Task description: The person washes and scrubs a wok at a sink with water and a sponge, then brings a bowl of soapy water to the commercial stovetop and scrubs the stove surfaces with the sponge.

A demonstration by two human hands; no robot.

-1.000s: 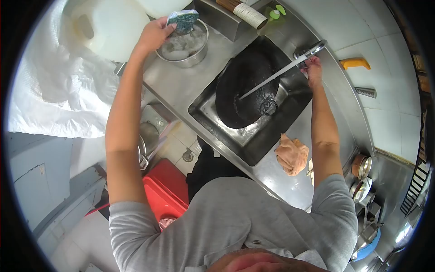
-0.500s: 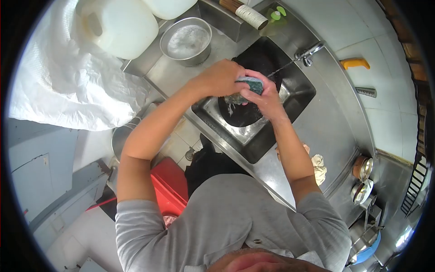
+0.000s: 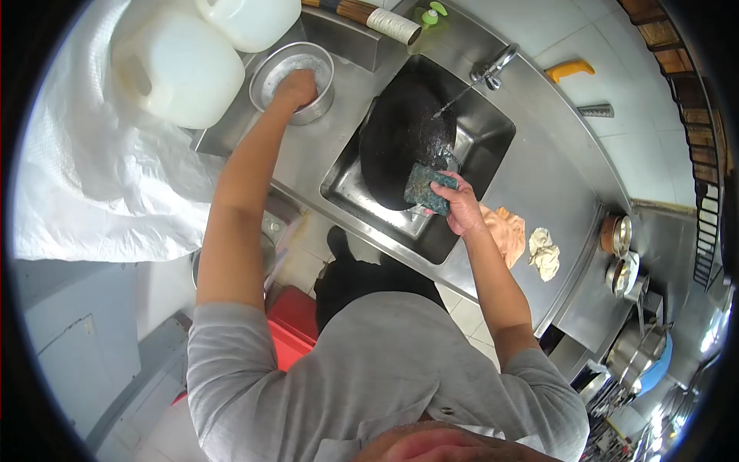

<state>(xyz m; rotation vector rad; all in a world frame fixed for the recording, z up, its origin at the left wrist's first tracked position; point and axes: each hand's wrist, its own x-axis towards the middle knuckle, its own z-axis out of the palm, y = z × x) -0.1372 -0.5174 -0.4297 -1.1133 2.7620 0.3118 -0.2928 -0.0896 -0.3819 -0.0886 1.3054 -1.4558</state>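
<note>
My left hand (image 3: 299, 88) reaches into a round metal pot (image 3: 322, 109) of whitish, sudsy liquid at the upper left; its fingers are hidden inside. A dark green scouring sponge (image 3: 428, 190) is gripped in my right hand (image 3: 463, 206), thumb on top, over the lower part of the sink (image 3: 436, 245). Behind the sponge, a large dark round pan (image 3: 394, 131) leans in the sink. Water runs from the tap (image 3: 487, 73) onto the pan.
White plastic jugs (image 3: 181, 73) and a white sack (image 3: 100, 177) stand at the left. A brush (image 3: 392, 25) lies behind the sink. Cloths (image 3: 505, 235) rest on the counter to the right. Pots (image 3: 637, 350) sit farther right, and a red bin (image 3: 294, 319) is below.
My left hand has left the sponge and moved left into the pot. My right hand now holds the sponge alone, lower over the sink. The view has shifted slightly.
</note>
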